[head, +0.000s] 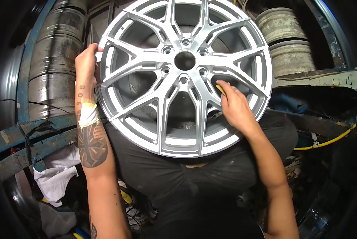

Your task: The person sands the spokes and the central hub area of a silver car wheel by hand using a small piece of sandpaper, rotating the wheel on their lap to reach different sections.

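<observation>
A silver multi-spoke alloy wheel (pixel 200 59) rests face up across my lap, its lower edge over dark trousers. My left hand (pixel 85 61) grips the wheel's left edge, fingers partly hidden behind the rim. A small white piece (pixel 99 56) shows at those fingers; its kind is unclear. White material held by tape (pixel 89 115) covers part of my left forearm. Over the lower-right spokes, my right hand (pixel 235 104) pinches a thin yellow piece (pixel 221 89), possibly folded abrasive paper. That piece is close to a spoke, but contact cannot be made out.
Bare, stained wheel barrels (pixel 51 56) stand stacked at left behind a blue metal frame (pixel 24 86). More worn wheels (pixel 289 56) sit at upper right. A yellow hose (pixel 325 145) curves along the right side. White cloth (pixel 54 182) hangs at lower left.
</observation>
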`<state>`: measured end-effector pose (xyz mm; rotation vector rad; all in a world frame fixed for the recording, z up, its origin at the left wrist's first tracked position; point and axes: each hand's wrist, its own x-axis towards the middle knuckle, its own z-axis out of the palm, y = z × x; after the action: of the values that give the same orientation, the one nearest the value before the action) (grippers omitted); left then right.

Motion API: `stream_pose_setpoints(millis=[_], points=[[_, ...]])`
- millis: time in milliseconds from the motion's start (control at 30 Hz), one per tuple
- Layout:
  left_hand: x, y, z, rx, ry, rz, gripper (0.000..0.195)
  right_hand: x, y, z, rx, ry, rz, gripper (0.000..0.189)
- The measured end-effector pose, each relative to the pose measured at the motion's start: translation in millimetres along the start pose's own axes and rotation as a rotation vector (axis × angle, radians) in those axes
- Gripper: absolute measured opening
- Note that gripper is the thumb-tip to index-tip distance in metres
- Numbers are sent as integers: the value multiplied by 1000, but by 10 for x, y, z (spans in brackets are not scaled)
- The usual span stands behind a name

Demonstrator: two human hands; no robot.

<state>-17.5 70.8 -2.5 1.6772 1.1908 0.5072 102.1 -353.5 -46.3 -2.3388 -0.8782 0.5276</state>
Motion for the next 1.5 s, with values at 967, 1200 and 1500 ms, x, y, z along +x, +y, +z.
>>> stream_pose_setpoints(millis=[967,1200,1500], points=[[-443,9,-38,591,-426,230,44,383,-677,464,-365,-48,-487,66],[-435,106,117,707,-348,250,43,294,-768,368,-366,-65,-434,60],[-1010,392,481,826,-585,397,29,385,-651,438,-54,58,-391,40]])
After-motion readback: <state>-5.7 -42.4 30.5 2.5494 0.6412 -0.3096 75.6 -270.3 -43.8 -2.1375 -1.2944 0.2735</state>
